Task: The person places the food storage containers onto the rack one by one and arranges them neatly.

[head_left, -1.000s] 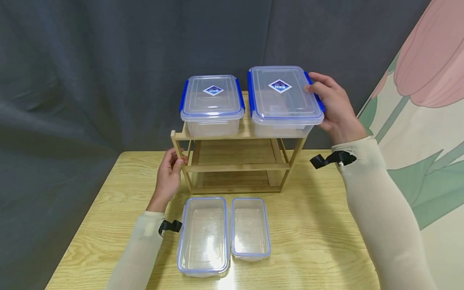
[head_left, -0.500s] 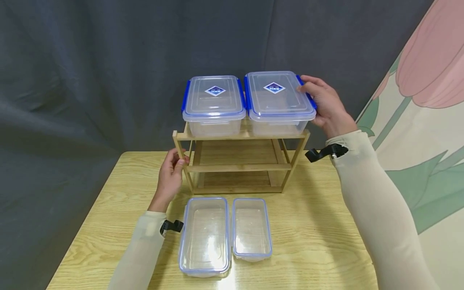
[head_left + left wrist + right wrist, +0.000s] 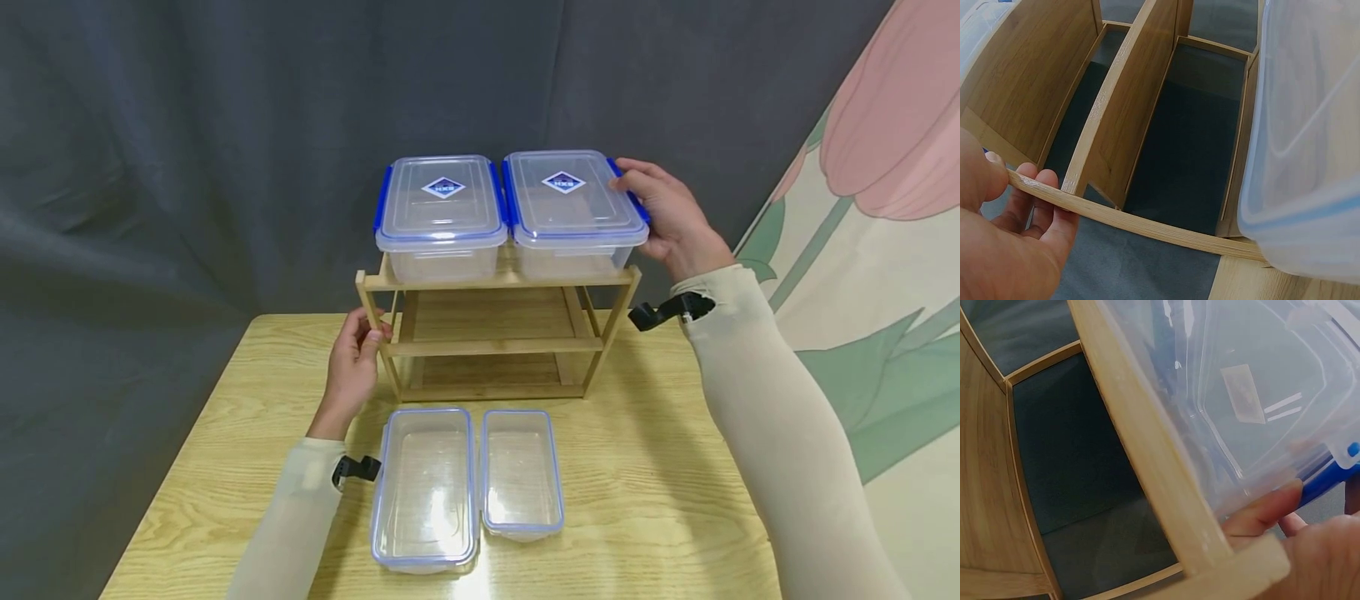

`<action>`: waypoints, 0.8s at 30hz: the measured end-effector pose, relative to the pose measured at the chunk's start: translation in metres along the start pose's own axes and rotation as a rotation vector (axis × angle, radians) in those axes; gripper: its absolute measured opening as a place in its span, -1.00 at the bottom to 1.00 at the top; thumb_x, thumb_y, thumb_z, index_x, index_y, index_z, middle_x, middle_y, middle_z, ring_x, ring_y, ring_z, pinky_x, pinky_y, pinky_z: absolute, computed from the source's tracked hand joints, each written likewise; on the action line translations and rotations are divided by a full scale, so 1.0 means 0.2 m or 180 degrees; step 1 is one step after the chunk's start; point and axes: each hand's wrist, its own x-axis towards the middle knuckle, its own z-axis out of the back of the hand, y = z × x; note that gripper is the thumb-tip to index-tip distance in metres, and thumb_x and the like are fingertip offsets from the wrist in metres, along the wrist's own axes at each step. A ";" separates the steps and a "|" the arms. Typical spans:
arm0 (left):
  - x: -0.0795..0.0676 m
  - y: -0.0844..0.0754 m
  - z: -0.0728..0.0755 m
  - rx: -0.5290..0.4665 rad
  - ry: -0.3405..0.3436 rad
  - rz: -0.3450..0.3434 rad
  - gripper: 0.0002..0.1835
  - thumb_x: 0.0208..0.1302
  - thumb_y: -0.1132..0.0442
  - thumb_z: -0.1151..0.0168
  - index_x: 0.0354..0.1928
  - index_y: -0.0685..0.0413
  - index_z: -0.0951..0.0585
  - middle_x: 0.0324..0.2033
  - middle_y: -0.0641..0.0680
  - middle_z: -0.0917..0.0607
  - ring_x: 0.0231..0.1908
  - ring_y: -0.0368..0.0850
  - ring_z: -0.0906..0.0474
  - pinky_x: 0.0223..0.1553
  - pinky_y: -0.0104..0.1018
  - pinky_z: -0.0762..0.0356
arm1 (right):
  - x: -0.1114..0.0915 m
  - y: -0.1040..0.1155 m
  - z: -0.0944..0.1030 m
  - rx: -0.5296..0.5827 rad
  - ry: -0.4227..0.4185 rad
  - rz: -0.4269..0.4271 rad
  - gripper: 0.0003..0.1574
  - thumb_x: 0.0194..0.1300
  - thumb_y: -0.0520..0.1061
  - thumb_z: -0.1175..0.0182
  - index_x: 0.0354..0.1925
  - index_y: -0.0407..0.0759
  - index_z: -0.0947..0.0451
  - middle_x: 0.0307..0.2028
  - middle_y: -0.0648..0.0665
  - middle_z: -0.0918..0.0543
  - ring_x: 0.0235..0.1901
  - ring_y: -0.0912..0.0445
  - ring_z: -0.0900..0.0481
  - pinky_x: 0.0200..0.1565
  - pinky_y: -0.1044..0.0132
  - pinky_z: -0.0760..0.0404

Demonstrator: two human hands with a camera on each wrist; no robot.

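On the top shelf of a wooden rack [image 3: 495, 347] stand two clear lidded food containers with blue side clips. My right hand [image 3: 671, 212] grips the right-hand food container [image 3: 577, 212] by its right side, thumb on the lid's edge. In the right wrist view, fingers [image 3: 1266, 509] reach under that container's blue clip [image 3: 1329, 484]. The left-hand food container [image 3: 442, 208] sits beside it, their clips side by side. My left hand [image 3: 352, 367] holds the rack's front left post, fingers curled behind it; the left wrist view shows thumb and fingers around the post [image 3: 1129, 220].
Two more clear containers with pale blue rims, a larger one [image 3: 423, 492] and a smaller one [image 3: 521, 471], lie side by side on the wooden table [image 3: 645, 500] before the rack. A dark curtain [image 3: 300, 167] hangs behind; a flower-painted wall [image 3: 885, 250] is at right.
My right hand has moved the right-hand food container leftward and slightly down, up against the left-hand one. My left hand has stayed on the post.
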 end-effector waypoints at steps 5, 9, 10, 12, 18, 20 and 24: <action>0.00 0.00 0.01 -0.0030 0.0007 -0.0033 -0.67 0.70 0.25 0.10 0.35 0.19 -0.42 0.05 0.41 -0.60 0.10 0.16 -0.57 0.22 -0.19 -0.49 | 0.00 0.00 0.00 -0.0041 -0.0014 0.0008 -0.33 0.40 -0.26 -0.36 0.38 0.10 -0.45 0.27 -0.08 -0.46 -0.29 0.01 -0.84 -0.35 0.19 -0.81; 0.00 0.01 0.01 -0.0020 0.0005 -0.0040 -0.69 0.70 0.25 0.09 0.33 0.12 -0.44 0.04 0.39 -0.61 0.09 0.13 -0.57 0.19 -0.26 -0.50 | -0.01 -0.01 0.00 -0.0147 -0.0056 0.0014 -0.33 0.39 -0.23 -0.38 0.39 0.11 -0.46 0.25 -0.08 -0.47 -0.29 0.01 -0.84 -0.35 0.18 -0.81; 0.00 0.01 0.01 -0.0017 0.0005 -0.0040 -0.70 0.71 0.24 0.09 0.33 0.10 -0.44 0.04 0.38 -0.61 0.09 0.13 -0.57 0.19 -0.26 -0.50 | -0.01 -0.01 0.00 -0.0180 -0.0070 0.0023 -0.32 0.39 -0.22 -0.39 0.39 0.11 -0.47 0.25 -0.07 -0.47 -0.28 0.01 -0.84 -0.35 0.18 -0.81; 0.00 0.01 0.01 -0.0013 0.0003 -0.0033 -0.70 0.71 0.24 0.09 0.32 0.07 -0.45 0.03 0.36 -0.62 0.09 0.11 -0.57 0.20 -0.23 -0.50 | -0.01 -0.01 -0.01 -0.0253 -0.0105 0.0042 -0.31 0.38 -0.20 -0.41 0.39 0.11 -0.48 0.25 -0.07 -0.47 -0.27 0.02 -0.83 -0.35 0.18 -0.81; 0.01 0.02 0.01 -0.0028 0.0009 -0.0007 -0.70 0.71 0.23 0.09 0.32 0.05 -0.45 0.04 0.35 -0.61 0.10 0.10 -0.57 0.25 -0.11 -0.49 | -0.02 -0.01 -0.01 -0.0370 -0.0156 0.0067 -0.30 0.35 -0.14 -0.46 0.40 0.12 -0.50 0.27 -0.04 -0.46 -0.18 0.06 -0.79 -0.30 0.21 -0.82; 0.01 0.02 0.01 -0.0024 0.0012 -0.0001 -0.70 0.71 0.23 0.10 0.33 0.05 -0.45 0.05 0.34 -0.61 0.10 0.10 -0.57 0.25 -0.09 -0.48 | -0.02 -0.01 -0.01 -0.0409 -0.0155 0.0078 -0.30 0.36 -0.11 -0.46 0.40 0.11 -0.50 0.25 -0.04 -0.47 -0.18 0.07 -0.78 -0.29 0.23 -0.81; 0.01 0.02 0.01 -0.0009 0.0007 0.0007 -0.69 0.71 0.23 0.10 0.33 0.07 -0.44 0.06 0.36 -0.61 0.11 0.10 -0.57 0.26 -0.06 -0.47 | -0.04 -0.01 -0.01 -0.0483 -0.0120 0.0136 -0.28 0.35 -0.08 -0.48 0.41 0.07 -0.49 0.21 -0.05 -0.51 -0.24 0.10 -0.79 -0.31 0.28 -0.79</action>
